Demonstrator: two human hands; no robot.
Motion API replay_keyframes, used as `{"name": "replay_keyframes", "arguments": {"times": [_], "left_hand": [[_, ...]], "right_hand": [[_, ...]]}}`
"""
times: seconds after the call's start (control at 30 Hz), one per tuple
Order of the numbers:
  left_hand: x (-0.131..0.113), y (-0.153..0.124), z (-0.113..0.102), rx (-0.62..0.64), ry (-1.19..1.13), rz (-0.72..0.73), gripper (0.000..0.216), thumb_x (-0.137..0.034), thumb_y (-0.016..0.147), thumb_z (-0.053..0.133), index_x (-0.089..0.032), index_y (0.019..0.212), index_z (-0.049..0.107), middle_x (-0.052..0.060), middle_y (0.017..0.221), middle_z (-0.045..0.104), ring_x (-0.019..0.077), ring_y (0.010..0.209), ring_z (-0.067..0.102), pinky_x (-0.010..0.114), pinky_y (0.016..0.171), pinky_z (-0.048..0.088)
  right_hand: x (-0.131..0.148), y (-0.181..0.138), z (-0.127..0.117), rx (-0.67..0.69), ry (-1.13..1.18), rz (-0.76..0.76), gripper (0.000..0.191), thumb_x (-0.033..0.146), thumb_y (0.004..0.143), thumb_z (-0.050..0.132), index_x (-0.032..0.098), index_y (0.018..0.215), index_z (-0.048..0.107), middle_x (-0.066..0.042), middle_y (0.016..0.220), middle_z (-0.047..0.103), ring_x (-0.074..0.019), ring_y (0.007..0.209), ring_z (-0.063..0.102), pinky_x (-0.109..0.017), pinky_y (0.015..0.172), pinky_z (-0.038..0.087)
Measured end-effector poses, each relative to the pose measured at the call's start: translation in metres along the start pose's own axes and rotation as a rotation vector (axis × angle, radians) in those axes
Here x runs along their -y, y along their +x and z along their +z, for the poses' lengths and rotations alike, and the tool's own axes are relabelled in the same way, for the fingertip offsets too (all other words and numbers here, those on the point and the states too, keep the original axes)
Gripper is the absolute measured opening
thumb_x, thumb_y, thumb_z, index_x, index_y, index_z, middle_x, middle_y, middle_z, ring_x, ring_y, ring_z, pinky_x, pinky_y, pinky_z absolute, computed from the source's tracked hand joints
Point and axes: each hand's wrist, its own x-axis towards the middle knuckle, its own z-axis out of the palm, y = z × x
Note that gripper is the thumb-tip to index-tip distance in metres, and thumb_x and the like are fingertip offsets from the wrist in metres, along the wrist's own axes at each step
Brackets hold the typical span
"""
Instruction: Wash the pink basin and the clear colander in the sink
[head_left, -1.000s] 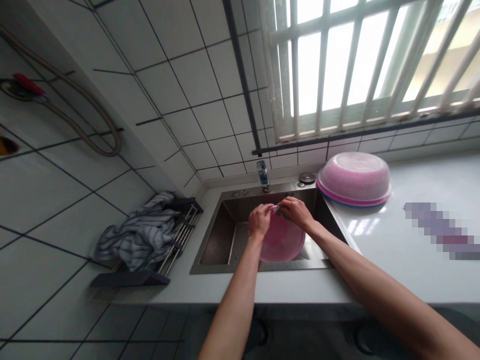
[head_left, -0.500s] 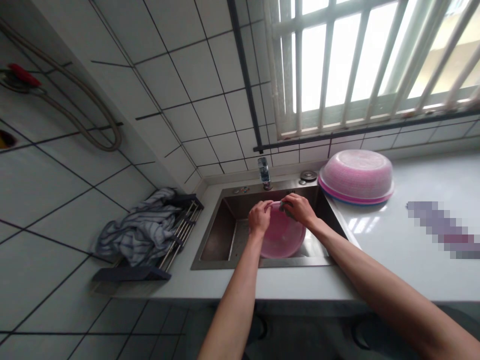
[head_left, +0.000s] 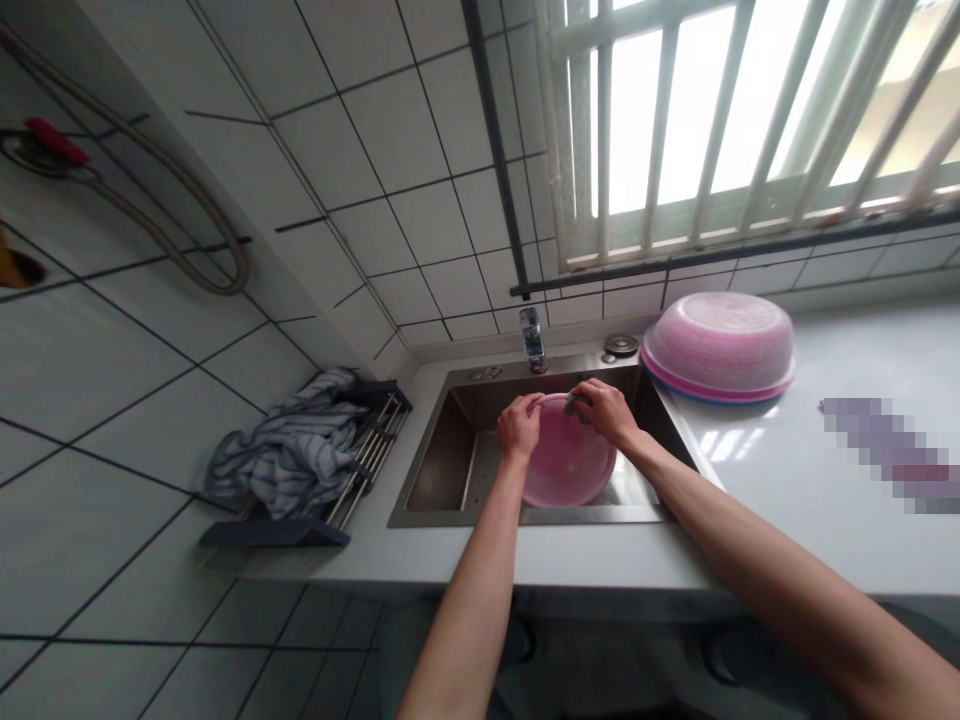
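Note:
A pink plastic basin (head_left: 568, 474) sits tilted inside the steel sink (head_left: 442, 472), its perforated side facing me. My left hand (head_left: 519, 425) is closed on the upper left of its rim, thumb and fingers pinching the edge. My right hand (head_left: 609, 408) is at the upper right of the rim, its fingers closed on a small grey-green scouring pad (head_left: 576, 402) that touches the basin. Most of the pad is hidden by the fingers. Behind the hands stands the chrome faucet (head_left: 532, 340), with no water visible from it.
Upside-down pink basins (head_left: 716, 345) are stacked on the counter right of the sink. A striped cloth (head_left: 289, 440) lies over a metal rack (head_left: 367, 465) at the left. A round drain strainer (head_left: 620, 345) rests behind the sink. A pixelated patch covers something at the far right.
My right hand with the scouring pad has shifted slightly right along the rim, away from my left hand. The left hand keeps its hold, and the whole view has moved a little.

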Motion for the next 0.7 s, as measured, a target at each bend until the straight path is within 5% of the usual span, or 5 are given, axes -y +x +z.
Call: {"name": "replay_keyframes", "arguments": {"times": [0.17, 0.43, 0.7], "left_hand": [[-0.004, -0.002, 0.004, 0.062, -0.004, 0.001, 0.021, -0.025, 0.099, 0.068, -0.032, 0.115, 0.079, 0.000, 0.118, 0.080, 0.0169, 0.107, 0.074, 0.026, 0.093, 0.054], [0.001, 0.001, -0.004, -0.011, -0.035, -0.056, 0.024, -0.024, 0.099, 0.066, -0.030, 0.120, 0.078, 0.002, 0.121, 0.079, 0.0182, 0.108, 0.074, 0.027, 0.096, 0.054], [0.001, -0.002, 0.005, 0.074, -0.026, 0.015, 0.021, -0.027, 0.099, 0.068, -0.033, 0.115, 0.079, 0.000, 0.116, 0.080, 0.0167, 0.105, 0.074, 0.025, 0.092, 0.054]], "right_hand": [[0.015, 0.001, 0.005, 0.034, -0.037, -0.101, 0.017, 0.019, 0.094, 0.071, 0.025, 0.109, 0.078, -0.006, 0.110, 0.075, -0.0208, 0.098, 0.069, -0.028, 0.085, 0.051], [-0.012, 0.002, -0.007, -0.017, -0.045, 0.044, 0.011, 0.022, 0.093, 0.073, 0.025, 0.101, 0.079, -0.004, 0.101, 0.075, -0.0191, 0.089, 0.069, -0.027, 0.079, 0.050], [0.009, 0.003, 0.006, 0.046, -0.053, -0.116, 0.017, 0.019, 0.095, 0.071, 0.025, 0.108, 0.079, -0.006, 0.108, 0.075, -0.0204, 0.098, 0.069, -0.028, 0.086, 0.051]]}}
